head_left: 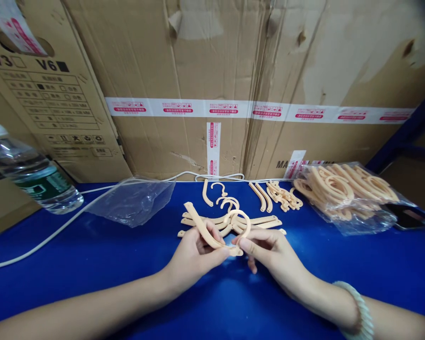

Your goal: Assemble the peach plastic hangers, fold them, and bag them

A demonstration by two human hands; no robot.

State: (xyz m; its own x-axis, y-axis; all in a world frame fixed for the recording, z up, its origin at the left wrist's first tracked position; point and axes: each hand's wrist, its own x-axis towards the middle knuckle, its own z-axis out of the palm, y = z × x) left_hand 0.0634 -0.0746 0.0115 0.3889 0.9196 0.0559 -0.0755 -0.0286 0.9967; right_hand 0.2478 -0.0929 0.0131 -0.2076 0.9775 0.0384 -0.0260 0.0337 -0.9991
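Observation:
My left hand (pixel 193 252) is closed around a beige plastic hanger arm (pixel 200 225), which slants up to the left. Between the fingers of my right hand (pixel 274 250) is a beige hanger hook (pixel 248 222), its curve standing upward. The hook's base and the arm's lower end meet at my fingertips; whether they are joined is partly hidden. Just beyond my hands, several beige hangers (pixel 264 221) lie on the blue table (pixel 230 302), partly covered by the hands. Behind them are a loose hook (pixel 218 187) and a single loose arm (pixel 207 193).
Two loose arms (pixel 261 197) lie beside a small heap of hooks (pixel 285 197). At the right, a clear bag (pixel 343 189) of parts partly covers a dark phone-like object (pixel 405 217). Left are an empty plastic bag (pixel 131 200), water bottle (pixel 38 177) and white cable (pixel 56 234). Cardboard (pixel 184 146) stands behind.

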